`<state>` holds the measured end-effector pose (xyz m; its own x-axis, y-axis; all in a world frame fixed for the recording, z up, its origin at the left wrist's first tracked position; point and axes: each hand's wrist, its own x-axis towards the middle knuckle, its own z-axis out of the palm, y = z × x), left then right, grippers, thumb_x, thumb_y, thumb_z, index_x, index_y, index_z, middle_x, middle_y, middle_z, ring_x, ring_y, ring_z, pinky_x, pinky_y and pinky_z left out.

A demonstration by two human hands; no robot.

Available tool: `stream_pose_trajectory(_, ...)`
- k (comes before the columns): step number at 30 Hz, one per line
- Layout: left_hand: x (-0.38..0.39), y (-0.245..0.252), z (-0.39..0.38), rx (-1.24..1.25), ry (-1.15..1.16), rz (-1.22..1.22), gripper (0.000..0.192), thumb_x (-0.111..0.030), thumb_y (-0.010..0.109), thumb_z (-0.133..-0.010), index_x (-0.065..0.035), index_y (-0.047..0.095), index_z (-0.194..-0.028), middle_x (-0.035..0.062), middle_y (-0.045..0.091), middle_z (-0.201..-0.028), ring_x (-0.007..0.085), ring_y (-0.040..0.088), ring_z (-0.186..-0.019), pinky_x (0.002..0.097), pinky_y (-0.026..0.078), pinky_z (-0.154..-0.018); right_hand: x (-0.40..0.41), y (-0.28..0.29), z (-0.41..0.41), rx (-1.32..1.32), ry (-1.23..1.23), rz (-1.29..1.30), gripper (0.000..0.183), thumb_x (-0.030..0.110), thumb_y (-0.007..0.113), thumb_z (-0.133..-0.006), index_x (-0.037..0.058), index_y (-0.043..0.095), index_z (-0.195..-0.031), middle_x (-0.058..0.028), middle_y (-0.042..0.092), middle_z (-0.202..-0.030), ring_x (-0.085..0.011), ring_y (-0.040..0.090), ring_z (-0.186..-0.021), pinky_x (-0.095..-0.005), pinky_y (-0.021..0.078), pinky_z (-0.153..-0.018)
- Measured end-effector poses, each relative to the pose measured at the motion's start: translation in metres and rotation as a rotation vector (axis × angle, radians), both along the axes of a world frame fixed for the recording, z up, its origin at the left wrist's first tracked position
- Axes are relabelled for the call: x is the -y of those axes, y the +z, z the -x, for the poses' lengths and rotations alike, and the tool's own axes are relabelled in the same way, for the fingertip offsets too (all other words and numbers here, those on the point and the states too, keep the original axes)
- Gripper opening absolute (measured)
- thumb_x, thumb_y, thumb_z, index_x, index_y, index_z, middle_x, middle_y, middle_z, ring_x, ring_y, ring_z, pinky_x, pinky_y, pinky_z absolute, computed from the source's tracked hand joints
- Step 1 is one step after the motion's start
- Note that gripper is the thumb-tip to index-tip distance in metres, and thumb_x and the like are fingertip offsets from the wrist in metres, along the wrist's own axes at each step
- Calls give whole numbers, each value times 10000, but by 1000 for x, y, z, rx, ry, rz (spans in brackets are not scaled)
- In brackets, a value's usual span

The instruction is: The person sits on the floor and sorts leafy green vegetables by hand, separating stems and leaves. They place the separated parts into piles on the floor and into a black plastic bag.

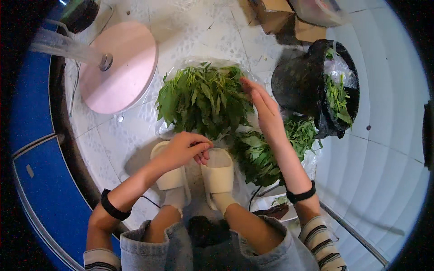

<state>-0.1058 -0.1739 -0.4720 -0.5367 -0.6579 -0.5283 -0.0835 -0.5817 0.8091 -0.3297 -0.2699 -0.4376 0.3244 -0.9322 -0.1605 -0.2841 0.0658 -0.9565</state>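
Observation:
A large heap of leafy green stems (206, 98) lies on clear plastic on the floor before me. My right hand (264, 105) is at the heap's right edge, fingers extended and close together; whether it touches the leaves is unclear. My left hand (191, 147) hovers above my slippers, just below the heap, its fingers curled with the thumb near the forefinger; I cannot tell if something small is between them. A second pile of greens (257, 152) lies to the lower right, partly behind my right forearm.
A black-lined bin (295, 81) with green stems and plastic stands at the right. A round pink base (118, 67) with a clear post is at the upper left. Cardboard boxes (278, 17) stand at the top, a blue panel (44, 189) at the left, a cream slipper (218, 176) below.

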Motion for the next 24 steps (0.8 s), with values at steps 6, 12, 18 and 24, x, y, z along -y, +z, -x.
stream_pose_trajectory(6, 11, 13, -4, 15, 83, 7, 233, -129, 497, -944, 47, 622, -1033, 83, 656, -772, 136, 646, -675, 246, 515, -605, -34, 50, 6, 326, 46, -118, 525, 366, 382, -996, -55, 435, -1306, -208, 553, -1232, -247, 524, -1144, -389, 393, -967)
stream_pose_trajectory(12, 22, 25, 6, 43, 82, 64, 260, -171, 501, -947, -6, 636, -1095, 42, 646, -782, 115, 614, -689, 262, 495, -628, -38, 71, 6, 292, -15, -41, 405, 314, 365, -1007, -44, 526, -1108, -173, 631, -1005, -189, 569, -878, -322, 437, -826)
stream_pose_trajectory(18, 103, 76, 72, 157, 241, 778, 263, -80, 510, -882, -25, 625, -1112, 123, 618, -810, 238, 612, -764, 325, 481, -699, -36, 32, 50, 244, -161, -234, 257, 201, 326, -972, 53, 488, -840, -19, 504, -709, -108, 470, -656, -273, 388, -611)
stream_pose_trajectory(24, 160, 133, 207, 217, 79, 1604, 372, -63, 539, -834, -24, 539, -1203, 138, 558, -1118, 321, 521, -1053, 408, 418, -887, -68, 11, 36, -141, -258, -204, 441, 333, 271, -993, 52, 421, -689, -25, 410, -609, -140, 390, -593, -295, 341, -559)
